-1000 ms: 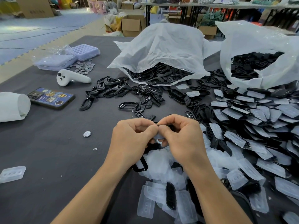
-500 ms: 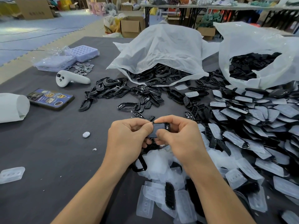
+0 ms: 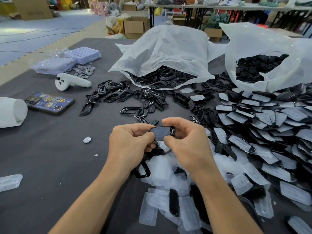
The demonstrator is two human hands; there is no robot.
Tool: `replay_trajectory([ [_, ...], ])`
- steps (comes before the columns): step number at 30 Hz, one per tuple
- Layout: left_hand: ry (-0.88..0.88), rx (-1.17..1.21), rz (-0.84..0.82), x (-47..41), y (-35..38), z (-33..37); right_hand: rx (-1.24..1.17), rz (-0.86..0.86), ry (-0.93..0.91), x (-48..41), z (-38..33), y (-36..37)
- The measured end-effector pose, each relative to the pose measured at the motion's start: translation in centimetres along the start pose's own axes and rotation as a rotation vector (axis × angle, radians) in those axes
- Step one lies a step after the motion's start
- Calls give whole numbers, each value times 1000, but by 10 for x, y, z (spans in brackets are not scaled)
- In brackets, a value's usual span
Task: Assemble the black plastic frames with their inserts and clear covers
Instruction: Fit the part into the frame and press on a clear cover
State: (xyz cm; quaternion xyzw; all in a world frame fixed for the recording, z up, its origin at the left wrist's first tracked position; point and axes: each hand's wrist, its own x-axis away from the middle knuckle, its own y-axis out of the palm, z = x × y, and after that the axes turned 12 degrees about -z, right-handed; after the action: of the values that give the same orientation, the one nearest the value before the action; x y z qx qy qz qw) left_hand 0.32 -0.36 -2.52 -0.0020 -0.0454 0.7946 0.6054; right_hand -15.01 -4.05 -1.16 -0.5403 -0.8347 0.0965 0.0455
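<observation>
Between both hands, above the table's middle, sits a small black frame with a clear cover facing up. My left hand pinches its left end with thumb and curled fingers. My right hand grips its right end, thumb under the front edge and forefinger over the far edge. Below the hands lies a heap of loose clear covers with a few black inserts among them. Loose black frames are scattered beyond the hands. Stacked finished pieces fill the right side.
Two white plastic bags of black parts stand at the back. A white controller, a phone, purple trays with metal discs, a white roll and one loose disc lie at left on the dark table.
The hands were pressed tightly together over the piece; they have since drawn slightly apart and turned it, so its covered face now shows between them.
</observation>
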Motion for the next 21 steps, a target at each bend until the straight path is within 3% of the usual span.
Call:
replay_trajectory([
  [4, -1, 0, -27, 2, -3, 2, 385, 8, -143, 4, 0, 4],
  [10, 16, -7, -35, 4, 1, 0, 486, 31, -154, 4, -2, -3],
  [15, 121, -264, 88, 13, 2, -2, 561, 53, -7, 7, -4, -40],
  [21, 179, -593, 55, 16, 8, 0, 782, 325, 292, 9, -16, -141],
])
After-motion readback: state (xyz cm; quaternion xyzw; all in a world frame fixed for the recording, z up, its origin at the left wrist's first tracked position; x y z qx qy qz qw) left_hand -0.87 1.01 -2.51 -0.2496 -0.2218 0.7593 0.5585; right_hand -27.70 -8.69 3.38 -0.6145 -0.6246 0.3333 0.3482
